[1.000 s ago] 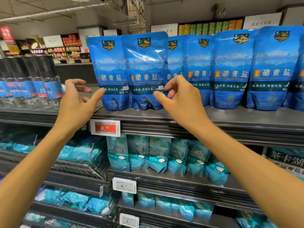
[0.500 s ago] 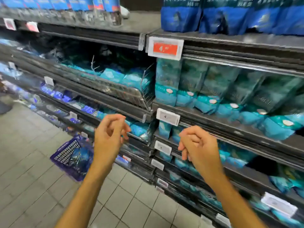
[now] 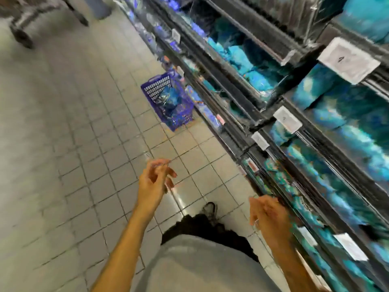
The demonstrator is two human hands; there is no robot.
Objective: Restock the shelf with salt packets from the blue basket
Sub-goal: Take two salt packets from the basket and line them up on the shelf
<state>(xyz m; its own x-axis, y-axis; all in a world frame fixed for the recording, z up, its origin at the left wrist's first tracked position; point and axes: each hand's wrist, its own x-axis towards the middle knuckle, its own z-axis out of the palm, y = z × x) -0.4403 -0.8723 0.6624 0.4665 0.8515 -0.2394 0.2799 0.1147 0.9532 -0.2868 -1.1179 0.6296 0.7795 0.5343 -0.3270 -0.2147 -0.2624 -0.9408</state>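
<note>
The floor (image 3: 63, 127) is the biggest thing here. It is made of pale square tiles and fills the whole left side. The picture is tilted and a bit blurry.

Next come the shelves (image 3: 280, 114). They are dark and long, and they run up the right side from the bottom corner to the top. They are packed with blue-green bags (image 3: 336, 114) (too blurry to read). White price tags (image 3: 348, 60) are stuck along the front edges.

The person's grey shirt (image 3: 200, 264) fills the bottom middle, with dark trousers (image 3: 202, 226) and the tip of one shoe (image 3: 209, 208) just past it.

The blue basket (image 3: 168, 102) sits on the floor, right beside the bottom of the shelves and well ahead of the person. It has holes all over its sides. Shiny blue salt packets (image 3: 168, 95) lie inside it.

At the top left corner you can see part of a cart with a dark wheel (image 3: 21, 37).

The left hand (image 3: 154, 182) is out over the floor tiles, well apart from the basket. Its fingers are loose and a little bent, and it holds nothing.

The right hand (image 3: 267, 216) is near the front edge of a low shelf. Its fingers look loosely curled and nothing shows in it, but it is blurry, so I cannot tell if it touches the shelf.
</note>
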